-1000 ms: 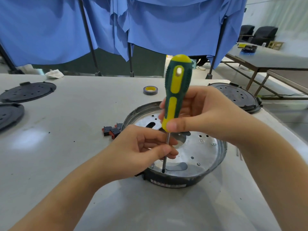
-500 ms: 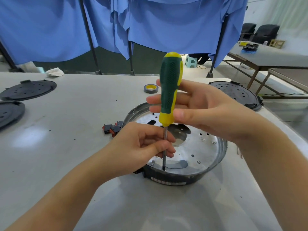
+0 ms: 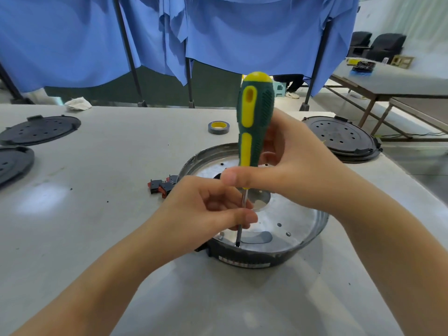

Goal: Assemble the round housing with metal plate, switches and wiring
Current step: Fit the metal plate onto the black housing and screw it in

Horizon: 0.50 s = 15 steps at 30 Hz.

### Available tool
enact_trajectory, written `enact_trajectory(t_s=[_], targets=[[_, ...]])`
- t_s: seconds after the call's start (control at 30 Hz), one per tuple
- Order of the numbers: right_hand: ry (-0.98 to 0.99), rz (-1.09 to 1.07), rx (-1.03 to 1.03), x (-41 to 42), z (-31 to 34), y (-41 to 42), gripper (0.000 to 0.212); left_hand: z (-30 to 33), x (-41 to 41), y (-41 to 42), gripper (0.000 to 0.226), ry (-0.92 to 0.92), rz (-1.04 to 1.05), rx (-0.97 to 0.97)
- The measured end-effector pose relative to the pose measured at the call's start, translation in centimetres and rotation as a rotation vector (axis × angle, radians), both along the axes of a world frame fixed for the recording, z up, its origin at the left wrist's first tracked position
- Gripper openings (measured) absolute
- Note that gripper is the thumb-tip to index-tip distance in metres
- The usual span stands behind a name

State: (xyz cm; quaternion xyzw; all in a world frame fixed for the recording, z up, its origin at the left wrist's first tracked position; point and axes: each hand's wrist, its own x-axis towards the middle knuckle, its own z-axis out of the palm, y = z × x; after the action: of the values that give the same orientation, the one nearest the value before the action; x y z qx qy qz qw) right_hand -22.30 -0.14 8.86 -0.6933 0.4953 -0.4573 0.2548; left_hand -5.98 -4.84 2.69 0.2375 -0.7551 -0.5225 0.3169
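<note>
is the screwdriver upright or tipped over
Upright. The screwdriver stands near vertical, yellow cap up, its tip down on the metal plate; the right hand grips its handle.

right hand (image 3: 288, 166) grips screwdriver (image 3: 254, 122); left hand (image 3: 203, 212) pinches shaft; tip on metal plate (image 3: 286, 229)

over on your left, two black perforated round lids (image 3: 40, 129) (image 3: 12, 163) lie flat on the grey table (image 3: 109, 166), one behind the other. a roll of grey tape with a yellow core (image 3: 219, 127) sits further back, and a crumpled white rag (image 3: 77, 104) lies at the far edge. blue cloth (image 3: 218, 32) hangs behind on dark poles. far right, you've got another table (image 3: 397, 83) and two black chairs (image 3: 378, 46)
</note>
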Motion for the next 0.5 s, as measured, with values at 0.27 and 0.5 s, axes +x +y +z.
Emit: enact_trajectory(t_s=[0.27,0.5], targets=[[-0.39,0.455,0.362,-2.3,0.0,-0.2,0.057,0.2,0.2,-0.1,0.015,-0.099,-0.132,0.017],[-0.309,0.474,0.308,-2.9,0.0,-0.2,0.051,0.3,0.4,0.2,0.025,-0.123,-0.201,0.005]])
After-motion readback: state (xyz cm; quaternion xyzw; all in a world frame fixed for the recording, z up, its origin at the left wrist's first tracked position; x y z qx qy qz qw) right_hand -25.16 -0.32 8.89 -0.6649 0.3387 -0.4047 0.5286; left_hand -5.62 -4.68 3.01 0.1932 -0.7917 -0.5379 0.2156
